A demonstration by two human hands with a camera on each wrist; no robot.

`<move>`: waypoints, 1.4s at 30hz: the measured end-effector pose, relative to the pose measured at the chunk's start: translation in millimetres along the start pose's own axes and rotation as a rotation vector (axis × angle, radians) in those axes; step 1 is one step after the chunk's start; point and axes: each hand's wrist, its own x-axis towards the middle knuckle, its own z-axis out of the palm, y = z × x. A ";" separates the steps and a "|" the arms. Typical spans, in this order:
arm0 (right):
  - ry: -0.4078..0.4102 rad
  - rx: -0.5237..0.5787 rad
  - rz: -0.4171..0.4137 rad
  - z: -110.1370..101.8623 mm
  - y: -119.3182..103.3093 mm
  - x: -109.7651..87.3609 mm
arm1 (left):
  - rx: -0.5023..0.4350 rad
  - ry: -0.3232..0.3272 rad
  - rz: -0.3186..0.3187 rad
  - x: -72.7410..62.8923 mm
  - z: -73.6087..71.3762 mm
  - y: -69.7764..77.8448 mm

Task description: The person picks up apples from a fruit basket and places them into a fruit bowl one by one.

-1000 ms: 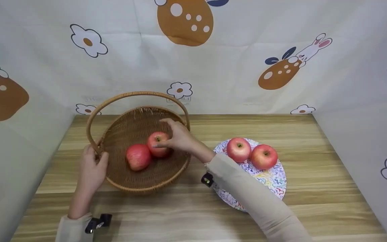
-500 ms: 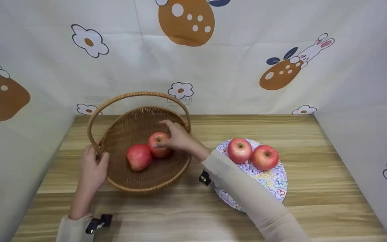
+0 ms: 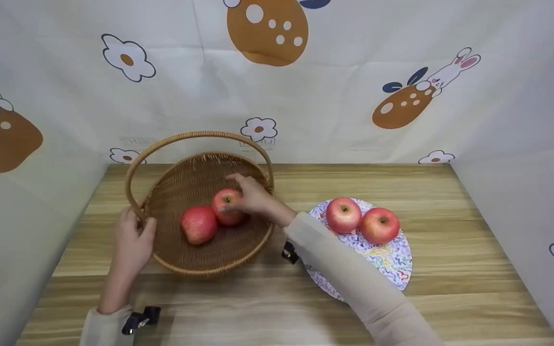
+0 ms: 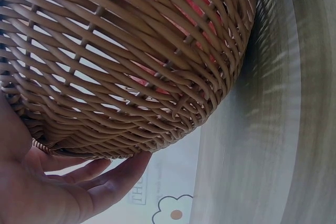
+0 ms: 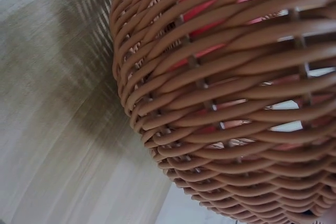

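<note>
The left hand [image 3: 132, 240] is gripping the wicker basket [image 3: 188, 185] at its rim, right by the foot of the arched handle [image 3: 199, 134], thumb on one side and fingers bending round behind; the left wrist view is showing those fingertips touching the woven wall. And over on the far side, the right hand [image 3: 255, 197] is reaching in across the rim! Its thumb is lying over the front of the nearer-to-hand apple [image 3: 220, 204], while the index finger is arching out above and behind the fruit, so thumb and index are standing well spread. The other fingers are hiding, and I cannot tell whether they are pressing on it. That apple is sitting inside the basket, touching a deeper red apple [image 3: 199, 226] to its left. The right sleeve [image 3: 368, 288] is crossing over the patterned plate [image 3: 395, 262], where a paler apple [image 3: 343, 215] and a rosy apple [image 3: 380, 226] are resting side by side toward the back edge. The plate is lying on the wood-grain table [image 3: 459, 250], to the right of the basket, and a printed backdrop [image 3: 306, 105] is rising behind everything.
</note>
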 end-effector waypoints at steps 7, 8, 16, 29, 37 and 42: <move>-0.008 -0.013 0.033 1.7 -1.2 3.2 | 0.004 -0.004 -0.016 -0.5 -0.3 1.2; -0.006 -0.020 0.037 2.1 -0.9 3.9 | 0.005 -0.006 -0.019 -0.4 -0.4 1.6; -0.019 -0.031 0.046 4.2 0.2 7.4 | 0.014 0.022 0.027 -1.1 1.3 1.4; -0.050 -0.019 0.037 5.4 2.5 9.6 | 0.016 0.017 0.009 -0.4 1.4 1.8; -0.044 -0.073 0.025 6.5 4.2 11.3 | 0.013 0.012 0.007 -0.4 1.7 2.0; -0.015 -0.103 0.003 6.3 4.5 10.7 | 0.011 0.006 0.001 -0.5 1.3 2.3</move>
